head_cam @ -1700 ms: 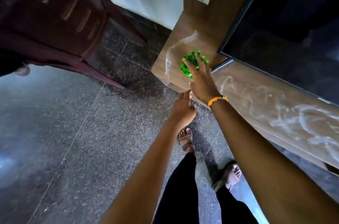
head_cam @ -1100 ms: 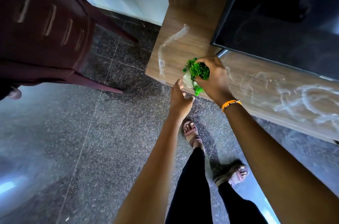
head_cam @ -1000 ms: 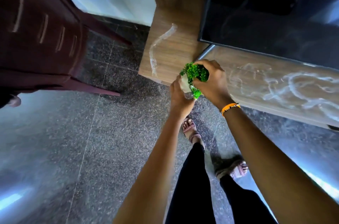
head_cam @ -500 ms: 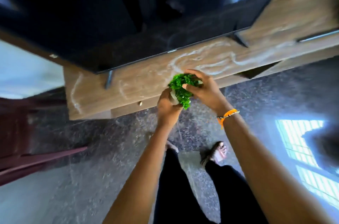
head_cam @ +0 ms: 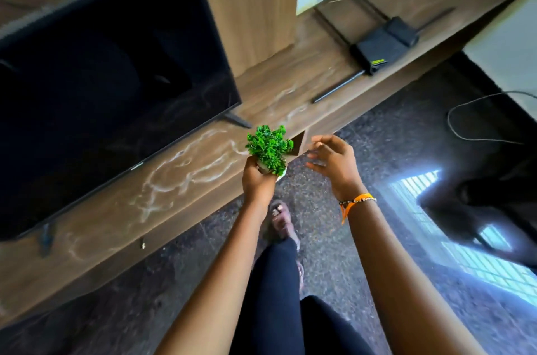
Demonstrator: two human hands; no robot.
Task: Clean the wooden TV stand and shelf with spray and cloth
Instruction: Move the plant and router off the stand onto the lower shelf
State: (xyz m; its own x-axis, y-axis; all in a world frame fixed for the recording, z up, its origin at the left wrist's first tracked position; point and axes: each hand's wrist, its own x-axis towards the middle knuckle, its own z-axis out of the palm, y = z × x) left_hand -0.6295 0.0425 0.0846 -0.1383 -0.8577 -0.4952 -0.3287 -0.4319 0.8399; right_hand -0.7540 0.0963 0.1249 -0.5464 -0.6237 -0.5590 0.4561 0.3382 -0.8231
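Left hand (head_cam: 257,180), at centre frame, grips the white pot of a small green plant (head_cam: 269,148) from below, fingers curled round it, plant upright and held above the front edge of the stand; right hand (head_cam: 334,161), just beside the plant and apart from it, holds nothing, fingers loosely spread and slightly blurred; an orange wristband (head_cam: 356,201) sits on the right wrist. Wooden TV stand (head_cam: 186,168) runs from lower left to upper right, its top marked with pale swirled streaks; a black television (head_cam: 110,70) stands on it at upper left; a black box (head_cam: 380,49) lies on the stand at upper right. Floor (head_cam: 363,238) is dark speckled stone, with window light reflected at right; cloth and spray cannot be seen.
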